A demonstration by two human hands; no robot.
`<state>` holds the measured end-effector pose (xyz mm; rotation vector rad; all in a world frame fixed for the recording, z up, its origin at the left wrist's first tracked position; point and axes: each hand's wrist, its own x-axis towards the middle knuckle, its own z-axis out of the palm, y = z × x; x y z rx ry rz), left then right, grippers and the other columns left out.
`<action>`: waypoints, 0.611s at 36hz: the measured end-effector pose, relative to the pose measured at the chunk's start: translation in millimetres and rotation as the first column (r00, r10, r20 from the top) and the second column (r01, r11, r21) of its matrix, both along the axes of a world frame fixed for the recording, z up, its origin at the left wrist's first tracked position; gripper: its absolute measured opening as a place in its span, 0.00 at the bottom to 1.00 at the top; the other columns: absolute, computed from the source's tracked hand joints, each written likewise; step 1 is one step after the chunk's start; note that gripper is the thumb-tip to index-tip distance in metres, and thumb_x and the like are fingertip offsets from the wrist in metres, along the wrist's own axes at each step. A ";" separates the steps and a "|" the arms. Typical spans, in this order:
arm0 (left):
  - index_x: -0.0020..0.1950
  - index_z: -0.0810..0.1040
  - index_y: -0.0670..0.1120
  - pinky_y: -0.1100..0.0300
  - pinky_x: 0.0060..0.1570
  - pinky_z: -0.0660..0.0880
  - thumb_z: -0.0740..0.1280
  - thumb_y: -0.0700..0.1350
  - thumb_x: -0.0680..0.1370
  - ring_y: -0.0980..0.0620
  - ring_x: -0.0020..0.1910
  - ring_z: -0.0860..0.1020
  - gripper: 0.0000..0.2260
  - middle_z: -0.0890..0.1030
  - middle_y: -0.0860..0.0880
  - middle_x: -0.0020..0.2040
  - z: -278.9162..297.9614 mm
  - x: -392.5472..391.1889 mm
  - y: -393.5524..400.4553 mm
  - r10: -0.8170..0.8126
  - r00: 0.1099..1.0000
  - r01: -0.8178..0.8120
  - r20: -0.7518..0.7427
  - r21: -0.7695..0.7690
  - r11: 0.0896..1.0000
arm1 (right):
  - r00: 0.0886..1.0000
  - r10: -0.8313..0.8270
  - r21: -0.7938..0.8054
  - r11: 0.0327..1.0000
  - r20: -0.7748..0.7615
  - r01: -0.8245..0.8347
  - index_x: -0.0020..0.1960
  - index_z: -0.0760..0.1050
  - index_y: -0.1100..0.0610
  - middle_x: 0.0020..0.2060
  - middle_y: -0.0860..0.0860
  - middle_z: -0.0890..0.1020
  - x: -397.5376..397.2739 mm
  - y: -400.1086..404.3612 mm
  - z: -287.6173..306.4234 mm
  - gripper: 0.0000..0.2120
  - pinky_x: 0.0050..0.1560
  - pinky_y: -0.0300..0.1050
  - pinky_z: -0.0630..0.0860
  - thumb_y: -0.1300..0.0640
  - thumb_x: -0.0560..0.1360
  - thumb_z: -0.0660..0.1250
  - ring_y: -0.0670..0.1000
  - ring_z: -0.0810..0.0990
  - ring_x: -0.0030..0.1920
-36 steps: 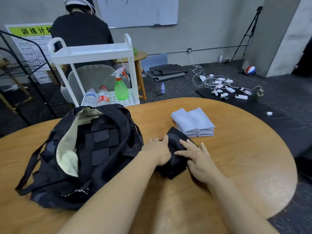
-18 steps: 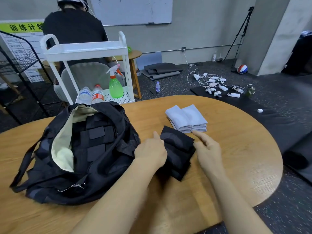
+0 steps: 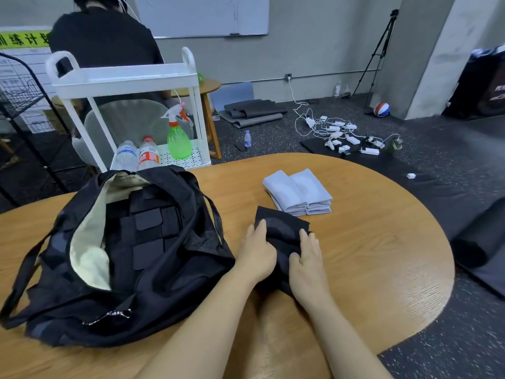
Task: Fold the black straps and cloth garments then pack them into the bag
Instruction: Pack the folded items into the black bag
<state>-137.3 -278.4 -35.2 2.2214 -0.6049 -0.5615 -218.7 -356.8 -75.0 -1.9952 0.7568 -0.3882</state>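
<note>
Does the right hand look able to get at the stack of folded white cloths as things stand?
Probably yes. The white cloths lie just beyond the right hand on the table, with nothing between. But the hand now grips the black garment, so it must let go first.

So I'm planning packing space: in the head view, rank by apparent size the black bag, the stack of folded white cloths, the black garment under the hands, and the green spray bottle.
1. Black fabric bag
2. Folded white cloth stack and black cloth garment: look alike, unranked, since hands cover part of the garment
3. Green plastic spray bottle, farther away
</note>
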 end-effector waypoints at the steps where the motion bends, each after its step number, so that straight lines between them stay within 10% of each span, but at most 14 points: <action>1: 0.80 0.53 0.46 0.58 0.68 0.62 0.51 0.35 0.81 0.47 0.74 0.60 0.27 0.57 0.49 0.78 -1.1 -0.9 0.2 0.003 1.000 -0.003 0.000 0.008 1.000 | 1.000 0.014 -0.028 0.999 -0.015 -0.014 0.79 0.50 0.54 0.79 0.51 0.49 1.2 -3.7 0.0 0.28 0.76 0.44 0.44 0.64 0.81 0.51 0.48 0.44 0.78; 8: 0.80 0.43 0.47 0.54 0.75 0.55 0.51 0.40 0.84 0.47 0.79 0.46 0.27 0.39 0.48 0.80 -5.6 -16.5 11.6 0.054 0.998 -0.052 -0.022 0.055 0.997 | 0.970 0.236 -0.066 0.969 -0.062 -0.240 0.78 0.56 0.50 0.78 0.46 0.54 1.2 -27.5 1.3 0.28 0.74 0.37 0.40 0.64 0.80 0.52 0.44 0.49 0.77; 16: 0.81 0.43 0.50 0.69 0.63 0.52 0.52 0.42 0.85 0.52 0.79 0.45 0.27 0.38 0.49 0.80 -2.6 -46.0 37.5 0.097 0.994 -0.099 -0.050 -0.051 0.994 | 0.955 0.298 0.061 0.953 0.017 -0.298 0.73 0.66 0.46 0.72 0.44 0.68 1.1 -38.8 6.2 0.26 0.76 0.51 0.56 0.65 0.78 0.62 0.46 0.62 0.74; 22: 0.81 0.46 0.50 0.61 0.71 0.56 0.54 0.44 0.84 0.50 0.78 0.55 0.27 0.45 0.51 0.81 -2.0 -60.8 54.3 0.117 0.993 -0.117 0.012 -0.016 0.993 | 0.975 0.196 0.098 0.974 0.109 -0.206 0.73 0.68 0.57 0.66 0.46 0.74 -6.4 -31.3 12.7 0.25 0.61 0.28 0.67 0.66 0.77 0.66 0.43 0.72 0.66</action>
